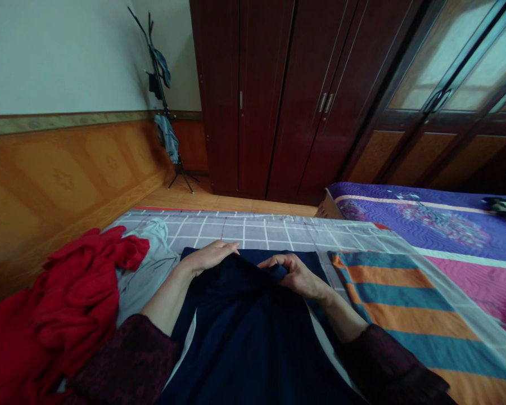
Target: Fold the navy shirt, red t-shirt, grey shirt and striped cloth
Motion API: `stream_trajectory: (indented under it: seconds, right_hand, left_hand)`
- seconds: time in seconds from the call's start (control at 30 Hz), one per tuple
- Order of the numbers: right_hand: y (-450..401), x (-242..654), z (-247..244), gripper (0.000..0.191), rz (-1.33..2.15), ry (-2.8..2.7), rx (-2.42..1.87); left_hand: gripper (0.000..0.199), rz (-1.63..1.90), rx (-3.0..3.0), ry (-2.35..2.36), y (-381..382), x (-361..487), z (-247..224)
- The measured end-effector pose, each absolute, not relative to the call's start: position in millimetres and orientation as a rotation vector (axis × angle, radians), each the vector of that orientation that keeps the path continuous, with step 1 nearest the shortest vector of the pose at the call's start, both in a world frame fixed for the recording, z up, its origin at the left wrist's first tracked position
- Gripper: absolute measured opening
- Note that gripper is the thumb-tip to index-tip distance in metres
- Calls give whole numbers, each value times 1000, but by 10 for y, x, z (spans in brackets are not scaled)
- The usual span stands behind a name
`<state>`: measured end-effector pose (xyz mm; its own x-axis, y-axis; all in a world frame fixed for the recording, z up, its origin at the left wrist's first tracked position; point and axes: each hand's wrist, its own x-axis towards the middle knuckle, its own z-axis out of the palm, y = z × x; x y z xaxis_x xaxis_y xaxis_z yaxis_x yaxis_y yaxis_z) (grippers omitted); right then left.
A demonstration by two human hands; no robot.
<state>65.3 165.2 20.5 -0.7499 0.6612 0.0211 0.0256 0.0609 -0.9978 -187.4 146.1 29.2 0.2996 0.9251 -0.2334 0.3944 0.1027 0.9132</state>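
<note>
A dark navy garment [244, 337] with white side stripes lies spread over the bed in front of me, its far part bunched between my hands. My left hand [213, 256] rests at its upper left edge, fingers stretched out together and pointing right, the thumb hidden. My right hand [293, 273] pinches a fold of the same cloth at the upper right, fingers curled. More flat navy cloth shows beneath and beyond both hands.
A red garment [84, 298] and a pale grey one [149, 267] lie heaped at left. An orange and teal striped cloth [405, 304] lies flat at right on the checked bedsheet [253, 228]. Beyond are a purple bed [375, 205], a wardrobe [257, 112] and a coat stand [162, 101].
</note>
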Motion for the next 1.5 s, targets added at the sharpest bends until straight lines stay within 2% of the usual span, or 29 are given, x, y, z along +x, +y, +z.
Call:
stream_trajectory:
  seconds: [0.1, 0.17, 0.23, 0.3, 0.37, 0.43, 0.57, 0.67, 0.87, 1.03, 1.13, 1.27, 1.37, 1.5]
  right_hand:
    - [1660, 655, 189, 20, 1753, -1852, -665]
    - [1681, 655, 157, 30, 1749, -1836, -681]
    - [1706, 650, 122, 37, 1749, -1809, -703]
    - [1731, 643, 101, 35, 1767, -1755, -734]
    - [1753, 640, 92, 30, 1754, -1702, -800]
    - [1776, 644, 80, 29, 1698, -1692, -909]
    - [1831, 658, 11, 27, 1451, -1837, -1172]
    - [1861, 656, -37, 23, 1290, -1916, -1281]
    - [1808, 656, 55, 21, 781, -2088, -1552]
    - [1734, 650, 119, 16, 441, -2248, -1653]
    - [1718, 639, 108, 16, 345, -2306, -1662]
    - [1699, 631, 102, 17, 267, -2360, -1646]
    - [1686, 632, 115, 18, 238, -2391, -1624]
    - [1692, 643, 119, 20, 228, -2415, -1622]
  left_hand:
    - [36, 526, 1587, 1219, 1461, -1867, 300]
    - [25, 485, 1618, 1175, 1461, -1856, 305]
    - [22, 533, 1602, 1184, 1464, -1844, 311]
    - [25, 663, 1564, 1242, 1470, -1842, 320]
    - [36, 781, 1498, 1297, 1472, -1860, 328]
    - [44, 782, 1449, 1298, 1475, -1895, 320]
    - [35, 638, 1596, 1384, 1512, -1968, 206]
    - [26, 657, 1663, 1509, 1564, -1990, 91]
    - [34, 587, 1719, 1669, 1552, -2059, 116]
    - [28, 559, 1740, 1613, 1526, -2044, 157]
    - [27, 676, 1761, 1668, 1563, -1971, 116]
    - [34, 694, 1776, 1795, 1574, -1961, 129]
    - [43, 596, 1796, 1852, 1486, -2012, 254]
    - [45, 345, 1865, 1826, 1161, -2016, 483]
